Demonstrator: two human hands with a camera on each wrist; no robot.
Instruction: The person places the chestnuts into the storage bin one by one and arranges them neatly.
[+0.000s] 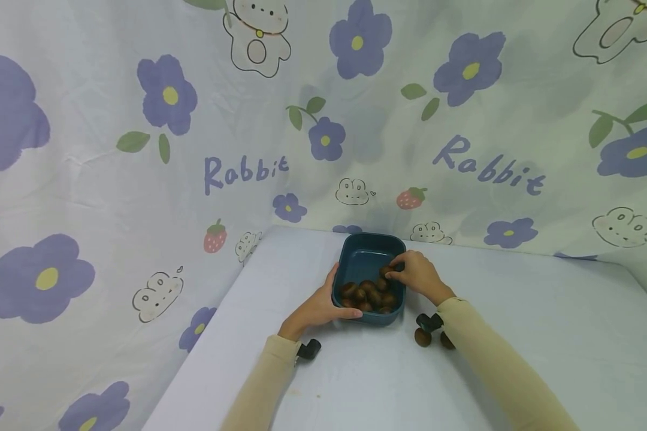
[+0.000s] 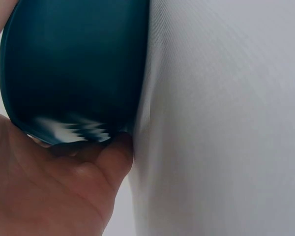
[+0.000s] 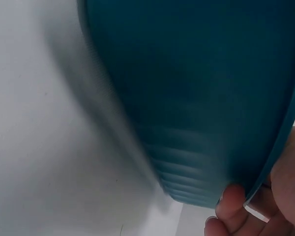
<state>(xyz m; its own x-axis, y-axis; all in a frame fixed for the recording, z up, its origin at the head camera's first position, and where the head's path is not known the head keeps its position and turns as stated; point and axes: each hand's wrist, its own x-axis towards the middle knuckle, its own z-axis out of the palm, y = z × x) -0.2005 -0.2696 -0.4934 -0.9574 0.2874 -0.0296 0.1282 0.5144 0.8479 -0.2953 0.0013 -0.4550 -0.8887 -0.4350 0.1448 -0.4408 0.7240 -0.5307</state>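
L grip [image 1: 319, 304] holds bin [image 1: 362, 263], L edge; R grip [image 1: 419, 275] pinches nut [image 1: 385, 271] inside R rim; tbl [image 1: 523, 317] extends R.

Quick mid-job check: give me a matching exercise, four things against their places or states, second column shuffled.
1 Left hand
2 Right hand
3 Container
4 Two loose brown balls

A thumb and finger on a ball by the container's right wall
B on the table near the right sleeve
C gripping the container's left side
D blue-green, with heaped balls in its near end

Pairs: 1-C, 2-A, 3-D, 4-B
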